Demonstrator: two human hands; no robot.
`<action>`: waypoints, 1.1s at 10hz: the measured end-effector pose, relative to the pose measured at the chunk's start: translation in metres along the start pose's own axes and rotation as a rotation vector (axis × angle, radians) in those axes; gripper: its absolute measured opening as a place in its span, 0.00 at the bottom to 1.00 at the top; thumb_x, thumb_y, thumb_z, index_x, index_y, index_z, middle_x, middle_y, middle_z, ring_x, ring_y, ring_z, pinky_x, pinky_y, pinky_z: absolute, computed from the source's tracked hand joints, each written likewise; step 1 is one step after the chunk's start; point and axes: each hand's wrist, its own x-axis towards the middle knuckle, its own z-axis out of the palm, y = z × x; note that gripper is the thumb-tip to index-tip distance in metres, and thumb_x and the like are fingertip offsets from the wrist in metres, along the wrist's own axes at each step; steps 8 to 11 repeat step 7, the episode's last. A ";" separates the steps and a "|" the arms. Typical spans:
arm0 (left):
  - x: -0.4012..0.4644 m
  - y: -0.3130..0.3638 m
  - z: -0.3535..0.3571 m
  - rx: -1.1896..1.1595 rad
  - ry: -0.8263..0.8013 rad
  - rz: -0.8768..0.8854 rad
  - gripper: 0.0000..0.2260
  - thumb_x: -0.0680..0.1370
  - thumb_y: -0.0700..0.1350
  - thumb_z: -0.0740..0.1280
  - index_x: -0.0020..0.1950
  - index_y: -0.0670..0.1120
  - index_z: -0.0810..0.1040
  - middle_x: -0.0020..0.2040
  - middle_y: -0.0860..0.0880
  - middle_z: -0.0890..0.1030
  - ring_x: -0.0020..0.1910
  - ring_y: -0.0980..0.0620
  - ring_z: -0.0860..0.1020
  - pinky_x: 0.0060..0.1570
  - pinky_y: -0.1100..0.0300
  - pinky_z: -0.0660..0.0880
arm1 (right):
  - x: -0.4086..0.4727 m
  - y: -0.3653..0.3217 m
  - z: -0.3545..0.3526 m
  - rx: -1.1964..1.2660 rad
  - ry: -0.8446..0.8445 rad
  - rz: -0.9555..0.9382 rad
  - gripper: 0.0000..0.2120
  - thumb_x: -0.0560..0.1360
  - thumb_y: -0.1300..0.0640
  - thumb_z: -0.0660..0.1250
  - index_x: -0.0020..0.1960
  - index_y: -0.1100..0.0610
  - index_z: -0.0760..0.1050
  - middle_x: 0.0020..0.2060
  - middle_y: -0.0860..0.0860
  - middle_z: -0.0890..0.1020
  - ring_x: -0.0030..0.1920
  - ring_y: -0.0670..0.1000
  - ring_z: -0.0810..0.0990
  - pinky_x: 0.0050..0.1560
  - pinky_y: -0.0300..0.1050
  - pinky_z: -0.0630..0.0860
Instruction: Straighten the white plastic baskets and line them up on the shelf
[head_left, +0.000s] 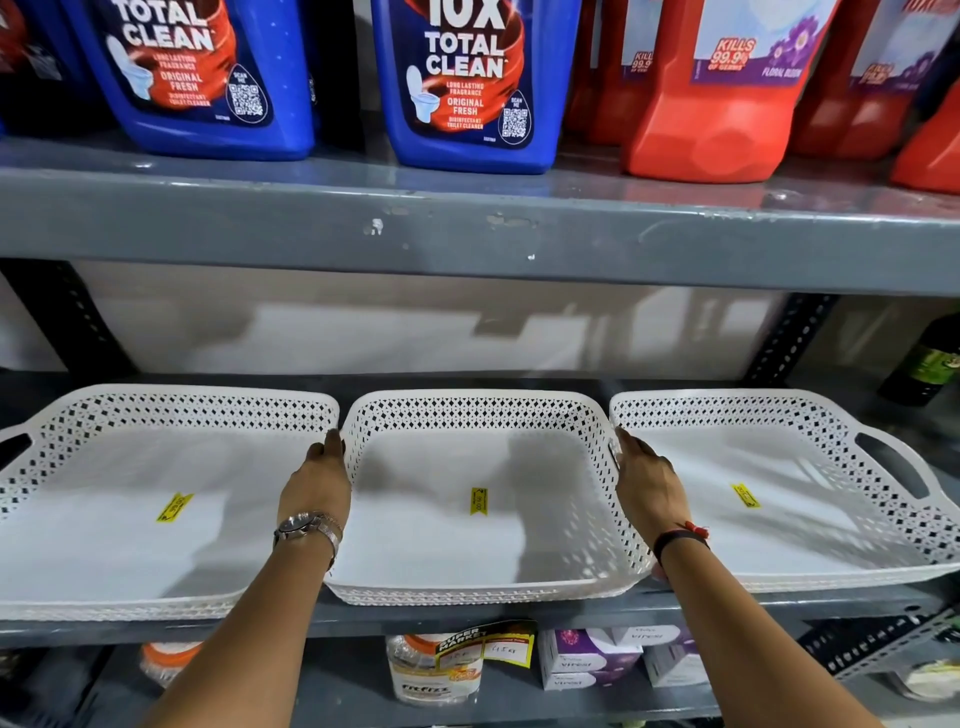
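Observation:
Three white perforated plastic baskets stand side by side on the grey shelf (467, 616). The middle basket (415, 545) sits square to the shelf front, with a yellow price sticker inside. My left hand (317, 480) grips its left side wall, fingers over the rim. My right hand (647, 486) grips its right side wall at the handle slot. The left basket (104, 530) is turned slightly, its front edge overhanging the shelf. The right basket (810, 525) touches the middle one and angles a little to the right.
Blue toilet cleaner bottles (467, 83) and red bottles (717, 93) fill the shelf above. A dark bottle (930, 364) stands behind the right basket. Jars (434, 670) and boxes (597, 657) sit on the shelf below.

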 end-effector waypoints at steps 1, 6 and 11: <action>0.003 -0.001 0.002 0.020 -0.027 0.004 0.25 0.79 0.34 0.49 0.76 0.43 0.52 0.71 0.38 0.66 0.63 0.36 0.74 0.61 0.47 0.72 | -0.001 -0.001 -0.002 -0.003 -0.011 -0.007 0.23 0.78 0.65 0.53 0.73 0.58 0.59 0.64 0.59 0.74 0.60 0.62 0.74 0.58 0.52 0.73; -0.009 -0.007 -0.008 0.157 0.171 0.250 0.22 0.76 0.43 0.65 0.67 0.33 0.70 0.64 0.31 0.74 0.62 0.33 0.75 0.59 0.41 0.74 | -0.023 -0.022 -0.013 -0.254 -0.012 -0.031 0.25 0.80 0.52 0.50 0.74 0.62 0.54 0.72 0.58 0.63 0.71 0.58 0.63 0.70 0.54 0.61; -0.029 -0.003 -0.014 0.204 0.346 0.338 0.19 0.72 0.43 0.68 0.59 0.33 0.78 0.57 0.33 0.81 0.55 0.34 0.80 0.53 0.38 0.76 | -0.040 -0.021 -0.012 -0.219 0.093 -0.098 0.26 0.80 0.52 0.50 0.74 0.62 0.53 0.74 0.57 0.60 0.75 0.55 0.57 0.74 0.57 0.50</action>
